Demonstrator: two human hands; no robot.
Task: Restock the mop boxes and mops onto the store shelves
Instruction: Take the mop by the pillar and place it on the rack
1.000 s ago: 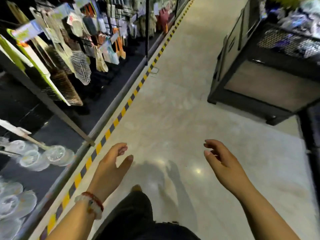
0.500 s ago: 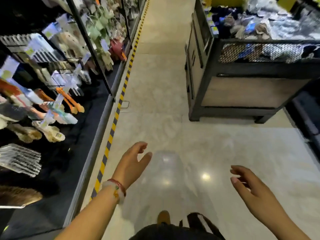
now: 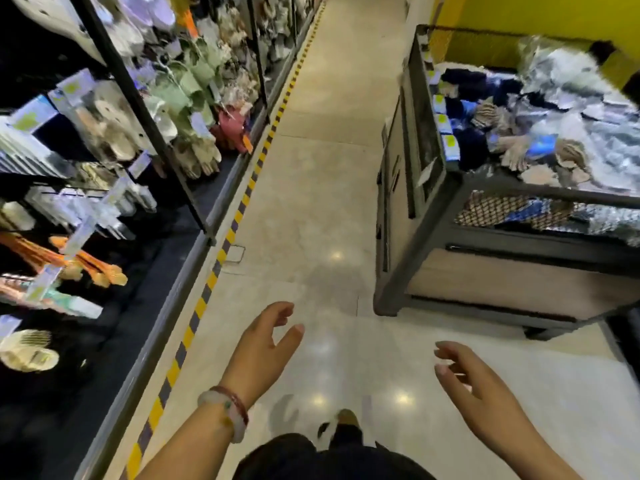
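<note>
No mop box or mop shows in the head view. My left hand (image 3: 264, 344) hangs over the pale floor at lower centre, fingers relaxed and holding nothing; a bead and jade bracelet sits on its wrist. My right hand (image 3: 474, 379) is out to the lower right, fingers loosely spread, also holding nothing. Both hands are well apart from the store shelves (image 3: 145, 109) on the left, which are hung with brushes, gloves and kitchen tools.
A yellow-and-black striped line (image 3: 221, 251) runs along the shelf base. A dark metal display bin (image 3: 433, 216) filled with packaged goods stands at right. The aisle floor (image 3: 311, 188) stretches ahead between them. My shoe (image 3: 346, 419) shows at the bottom.
The view has swung up and forward along the aisle; the bin now sits closer at right. Both hands stay held out in front, holding nothing.
</note>
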